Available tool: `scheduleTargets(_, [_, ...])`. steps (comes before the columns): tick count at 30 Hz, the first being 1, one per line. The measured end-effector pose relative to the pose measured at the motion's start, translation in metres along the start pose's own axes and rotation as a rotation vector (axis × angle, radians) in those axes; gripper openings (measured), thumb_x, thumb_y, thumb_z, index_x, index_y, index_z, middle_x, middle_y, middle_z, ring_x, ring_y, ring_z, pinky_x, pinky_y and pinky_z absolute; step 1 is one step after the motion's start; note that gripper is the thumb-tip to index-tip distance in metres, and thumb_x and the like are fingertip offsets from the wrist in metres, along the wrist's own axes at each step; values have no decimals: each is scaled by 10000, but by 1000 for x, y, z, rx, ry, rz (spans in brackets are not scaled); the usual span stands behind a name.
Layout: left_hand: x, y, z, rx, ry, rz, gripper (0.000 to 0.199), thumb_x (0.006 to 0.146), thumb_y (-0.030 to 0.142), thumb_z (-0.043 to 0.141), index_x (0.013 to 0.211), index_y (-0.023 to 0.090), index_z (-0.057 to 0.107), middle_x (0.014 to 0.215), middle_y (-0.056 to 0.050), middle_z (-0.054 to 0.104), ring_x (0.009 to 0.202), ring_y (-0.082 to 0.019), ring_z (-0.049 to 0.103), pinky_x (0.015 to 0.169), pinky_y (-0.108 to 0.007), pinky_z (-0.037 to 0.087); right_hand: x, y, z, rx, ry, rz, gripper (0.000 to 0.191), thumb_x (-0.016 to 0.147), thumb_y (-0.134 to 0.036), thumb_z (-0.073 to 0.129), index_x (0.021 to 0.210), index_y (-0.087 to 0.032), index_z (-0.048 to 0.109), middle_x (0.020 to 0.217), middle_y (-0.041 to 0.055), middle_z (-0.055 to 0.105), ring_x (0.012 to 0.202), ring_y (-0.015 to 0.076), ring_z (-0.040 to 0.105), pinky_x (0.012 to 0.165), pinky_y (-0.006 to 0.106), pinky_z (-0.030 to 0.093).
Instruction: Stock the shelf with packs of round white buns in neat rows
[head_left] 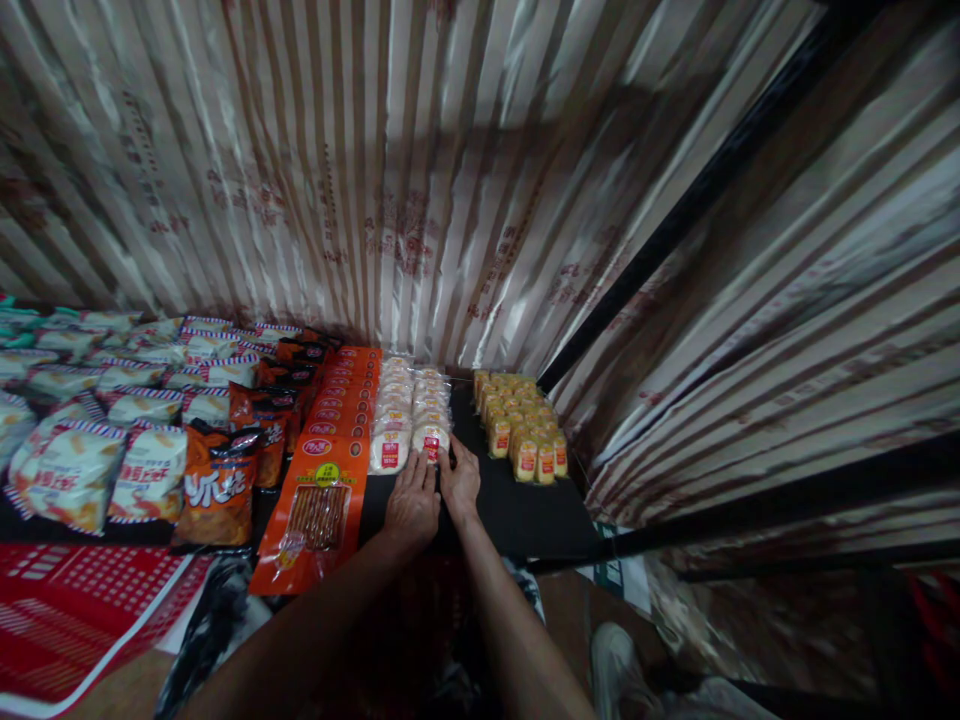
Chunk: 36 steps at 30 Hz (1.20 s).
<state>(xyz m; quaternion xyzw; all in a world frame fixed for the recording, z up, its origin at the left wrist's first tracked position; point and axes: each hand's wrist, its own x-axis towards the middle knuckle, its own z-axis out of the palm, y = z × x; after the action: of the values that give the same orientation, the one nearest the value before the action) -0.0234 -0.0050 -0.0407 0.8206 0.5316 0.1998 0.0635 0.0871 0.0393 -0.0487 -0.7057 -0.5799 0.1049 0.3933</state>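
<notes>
On the black shelf top (480, 535), two rows of round white packaged cakes, or something like them, stand in clear wrappers with red labels. My left hand (414, 505) presses its fingers on the lower edge of the front white round pack (430, 443) in the right-hand row. From the right side, my right hand (460, 475) has its fingers against that same pack, so the two hands hold it between them. Left of it is the front white pack (389, 451) of the other row. Flat orange packets (313, 500) of stick-like snacks overlap farther left.
Small yellow packaged cakes (525, 455) stand in rows to the right. Orange-brown snack bags (217, 485) and white bags (75, 475) fill the left side. A red plastic basket (82, 610) sits below the shelf edge. Striped curtain (420, 180) hangs behind; a black bar (675, 230) slants at right.
</notes>
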Motion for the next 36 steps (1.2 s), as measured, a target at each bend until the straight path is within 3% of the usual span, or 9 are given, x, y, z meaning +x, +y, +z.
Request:
scheduleTargets(9, [0, 1, 5, 0, 26, -19, 497, 810, 190, 407, 1283, 46, 460, 1411, -190, 375, 1338, -309, 283, 1038, -461, 343, -4, -3, -1, 31, 40, 11, 522, 852, -404, 417, 1298, -138, 475, 1200, 128, 583, 1082, 232, 496, 910, 350, 416])
scheduleTargets(17, [3, 3, 9, 42, 47, -19, 453, 823, 184, 400, 1246, 51, 494, 1372, -194, 431, 1298, -312, 357, 1023, -474, 355, -4, -2, -1, 16, -39, 31, 490, 871, -408, 380, 1279, -167, 502, 1167, 126, 586, 1095, 234, 493, 911, 360, 423])
scheduleTargets(23, [1, 3, 12, 35, 78, -10, 452, 829, 201, 399, 1249, 60, 493, 1374, -200, 426, 1312, -313, 334, 1019, -492, 354, -3, 1, 1, 57, 16, 29, 499, 866, -366, 376, 1313, -156, 453, 1230, 124, 546, 1156, 236, 452, 959, 380, 391])
scheduleTargets(32, [1, 1, 18, 15, 91, -13, 455, 836, 206, 393, 1264, 83, 488, 1363, -192, 444, 1314, -312, 332, 1021, -503, 346, -4, 1, 1, 70, -24, 28, 473, 850, -307, 381, 1300, -204, 482, 1174, 90, 582, 1128, 221, 477, 959, 368, 399])
scheduleTargets(36, [0, 2, 14, 16, 105, 2, 435, 837, 206, 393, 1238, 86, 515, 1368, -183, 441, 1316, -305, 330, 1022, -487, 351, -5, -2, -1, 78, 6, 17, 510, 841, -303, 373, 1321, -149, 451, 1245, 106, 549, 1154, 223, 458, 985, 379, 383])
